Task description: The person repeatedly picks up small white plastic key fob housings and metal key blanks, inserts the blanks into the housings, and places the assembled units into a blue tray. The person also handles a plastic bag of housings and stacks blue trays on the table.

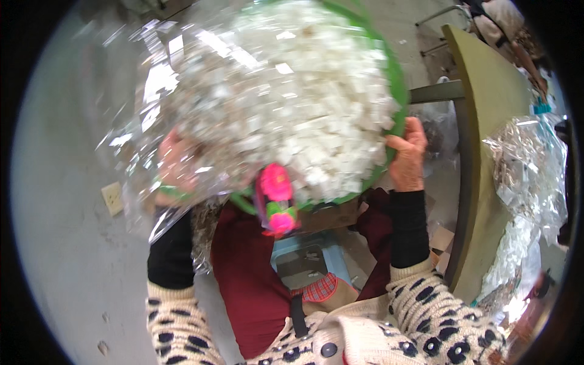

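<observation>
A round green basin [398, 73], heaped with small white pieces [340, 115], is held up above my lap. My right hand [407, 155] is closed on its right rim, thumb on top. My left hand [176, 161] is at the basin's left side, seen blurred through a crumpled clear plastic bag [152, 103]. It appears closed round the basin edge there, though the film hides most of its fingers. The bag lies over the left part of the white pieces. A bright pink and green object [277, 198] sits at the near rim; its kind is unclear.
A light blue plastic stool or box [334, 258] stands between my knees. At right is a table [486, 140] with clear bags [526, 176] on it. Another person's arm [529, 64] reaches in at the far right. A pale wall with an outlet plate [112, 199] is at left.
</observation>
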`<action>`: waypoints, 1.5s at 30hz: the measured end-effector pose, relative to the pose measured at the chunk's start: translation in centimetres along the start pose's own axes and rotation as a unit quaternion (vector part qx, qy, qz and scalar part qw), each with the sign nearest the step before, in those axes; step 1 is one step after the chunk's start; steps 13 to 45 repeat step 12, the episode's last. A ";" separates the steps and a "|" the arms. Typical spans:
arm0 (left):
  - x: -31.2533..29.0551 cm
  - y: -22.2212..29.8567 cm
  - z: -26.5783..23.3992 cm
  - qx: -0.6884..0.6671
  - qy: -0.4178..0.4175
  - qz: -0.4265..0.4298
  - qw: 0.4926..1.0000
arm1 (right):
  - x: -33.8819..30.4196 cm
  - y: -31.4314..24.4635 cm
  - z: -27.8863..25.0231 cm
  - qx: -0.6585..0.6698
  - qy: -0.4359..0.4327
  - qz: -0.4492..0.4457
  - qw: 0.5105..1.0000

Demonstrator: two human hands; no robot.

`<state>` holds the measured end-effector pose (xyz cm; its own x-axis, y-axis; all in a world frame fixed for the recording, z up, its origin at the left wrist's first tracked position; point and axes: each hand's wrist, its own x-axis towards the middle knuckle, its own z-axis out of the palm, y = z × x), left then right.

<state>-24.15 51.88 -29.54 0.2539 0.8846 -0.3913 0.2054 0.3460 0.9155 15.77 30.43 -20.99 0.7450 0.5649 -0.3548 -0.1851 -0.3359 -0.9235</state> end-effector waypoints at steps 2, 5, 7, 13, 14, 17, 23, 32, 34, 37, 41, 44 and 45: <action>1.8 -0.6 4.7 0.033 -0.081 0.060 0.994 | 1.1 0.5 -2.6 0.008 0.027 -0.006 1.000; 4.4 -1.3 12.3 0.044 -0.156 0.105 0.981 | 2.8 1.8 -7.0 -0.009 0.061 -0.014 0.998; 4.0 -2.0 16.7 0.070 -0.137 0.014 0.988 | 3.1 3.7 -11.0 -0.021 0.086 -0.016 0.996; 3.8 -1.6 20.3 0.146 -0.170 -0.133 0.965 | 4.8 7.0 -15.6 0.037 0.074 0.036 0.996; 3.8 -1.6 20.3 0.146 -0.170 -0.133 0.965 | 4.8 7.0 -15.6 0.037 0.074 0.036 0.996; 3.8 -1.6 20.3 0.146 -0.170 -0.133 0.965 | 4.8 7.0 -15.6 0.037 0.074 0.036 0.996; 3.8 -1.6 20.3 0.146 -0.170 -0.133 0.965 | 4.8 7.0 -15.6 0.037 0.074 0.036 0.996; 3.8 -1.6 20.3 0.146 -0.170 -0.133 0.965 | 4.8 7.0 -15.6 0.037 0.074 0.036 0.996; 3.8 -1.6 20.3 0.146 -0.170 -0.133 0.965 | 4.8 7.0 -15.6 0.037 0.074 0.036 0.996; 3.8 -1.6 20.3 0.146 -0.170 -0.133 0.965 | 4.8 7.0 -15.6 0.037 0.074 0.036 0.996; 3.8 -1.6 20.3 0.146 -0.170 -0.133 0.965 | 4.8 7.0 -15.6 0.037 0.074 0.036 0.996; 3.8 -1.6 20.3 0.146 -0.170 -0.133 0.965 | 4.8 7.0 -15.6 0.037 0.074 0.036 0.996; 3.8 -1.6 20.3 0.146 -0.170 -0.133 0.965 | 4.8 7.0 -15.6 0.037 0.074 0.036 0.996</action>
